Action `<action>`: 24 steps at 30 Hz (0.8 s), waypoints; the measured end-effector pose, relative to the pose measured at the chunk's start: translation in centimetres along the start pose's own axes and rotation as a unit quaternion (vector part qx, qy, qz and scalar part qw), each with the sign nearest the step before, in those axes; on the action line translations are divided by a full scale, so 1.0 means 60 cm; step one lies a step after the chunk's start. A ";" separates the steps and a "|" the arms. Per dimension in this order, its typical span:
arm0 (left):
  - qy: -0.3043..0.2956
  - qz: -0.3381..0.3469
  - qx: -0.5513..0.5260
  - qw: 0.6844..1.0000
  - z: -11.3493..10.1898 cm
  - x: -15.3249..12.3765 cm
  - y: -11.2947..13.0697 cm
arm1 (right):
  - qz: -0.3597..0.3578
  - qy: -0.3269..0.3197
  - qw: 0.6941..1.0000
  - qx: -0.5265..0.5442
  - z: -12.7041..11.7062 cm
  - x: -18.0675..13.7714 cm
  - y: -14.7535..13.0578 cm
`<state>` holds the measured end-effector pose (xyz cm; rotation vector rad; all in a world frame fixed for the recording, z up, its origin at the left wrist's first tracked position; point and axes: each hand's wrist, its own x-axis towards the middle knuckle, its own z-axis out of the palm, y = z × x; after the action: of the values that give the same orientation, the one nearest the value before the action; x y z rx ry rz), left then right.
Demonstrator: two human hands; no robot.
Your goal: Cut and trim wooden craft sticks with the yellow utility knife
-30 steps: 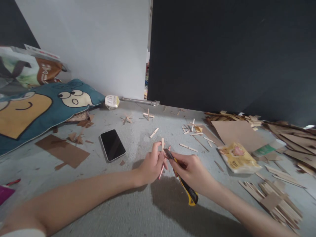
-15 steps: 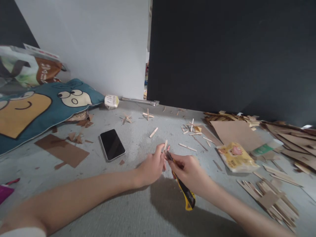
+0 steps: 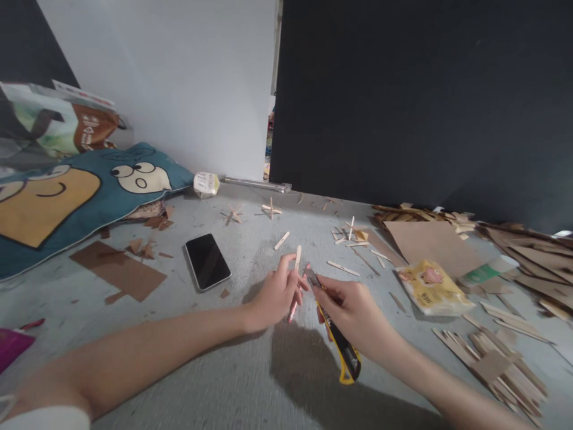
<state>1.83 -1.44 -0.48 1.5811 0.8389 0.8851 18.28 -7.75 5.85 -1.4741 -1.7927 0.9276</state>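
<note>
My left hand [image 3: 273, 294] pinches a thin wooden craft stick [image 3: 297, 258] upright above the grey floor, with a pink-tipped piece showing below the fingers. My right hand [image 3: 351, 307] grips a yellow and black utility knife [image 3: 341, 349]. Its blade tip [image 3: 311, 276] sits just right of the stick, close to my left fingertips. Both hands hover near the middle of the floor.
A black phone [image 3: 208, 261] lies left of my hands. Loose sticks [image 3: 342, 268] and cardboard sheets [image 3: 432, 239] are scattered to the right, beside a yellow packet [image 3: 434, 288] and a stick bundle [image 3: 501, 364]. A blue cartoon cushion [image 3: 80, 200] and brown cardboard [image 3: 119, 270] lie on the left.
The stick in my left hand has tilted back to upright and the knife blade has drawn slightly away from it to the right. The view shifted a little.
</note>
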 end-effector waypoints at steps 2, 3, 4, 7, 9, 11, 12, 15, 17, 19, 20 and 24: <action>-0.011 0.003 -0.018 1.000 0.000 0.003 0.001 | 0.017 -0.009 1.000 0.013 -0.005 0.001 -0.003; -0.016 0.004 -0.026 1.000 0.000 0.003 0.002 | 0.023 -0.011 1.000 0.016 -0.006 0.002 -0.003; -0.020 0.005 -0.031 0.999 0.000 0.002 0.003 | 0.026 -0.012 0.999 0.018 -0.006 0.003 -0.001; -0.025 0.009 -0.039 0.999 0.000 -0.001 0.005 | 0.023 -0.008 1.000 0.014 -0.002 0.005 0.006; -0.025 0.014 -0.037 0.999 -0.001 -0.002 0.004 | 0.016 -0.005 1.000 0.012 0.002 0.005 0.010; -0.025 0.019 -0.033 0.999 -0.001 -0.002 0.002 | 0.007 -0.004 1.000 0.007 0.004 0.006 0.011; -0.025 0.020 -0.033 0.999 0.000 -0.002 0.000 | 0.002 -0.004 1.000 0.004 0.005 0.006 0.011; -0.020 0.016 -0.031 0.999 0.001 -0.001 -0.005 | -0.009 -0.002 1.000 -0.001 0.007 0.006 0.010; -0.018 0.017 -0.024 0.999 0.001 -0.002 -0.006 | -0.008 -0.001 1.000 -0.001 0.007 0.006 0.011; -0.019 0.025 -0.009 0.999 0.000 -0.004 -0.003 | -0.007 -0.002 1.000 -0.001 0.008 0.005 0.013; -0.021 0.029 -0.001 0.999 0.000 -0.005 -0.002 | -0.007 -0.002 1.000 -0.001 0.008 0.005 0.015; -0.029 0.027 0.020 0.999 -0.001 -0.009 0.004 | -0.012 -0.004 1.000 -0.007 0.010 0.003 0.021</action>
<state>1.52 -1.92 -0.28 1.6636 0.7798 0.8613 18.42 -7.51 4.47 -1.4567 -1.8212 0.9125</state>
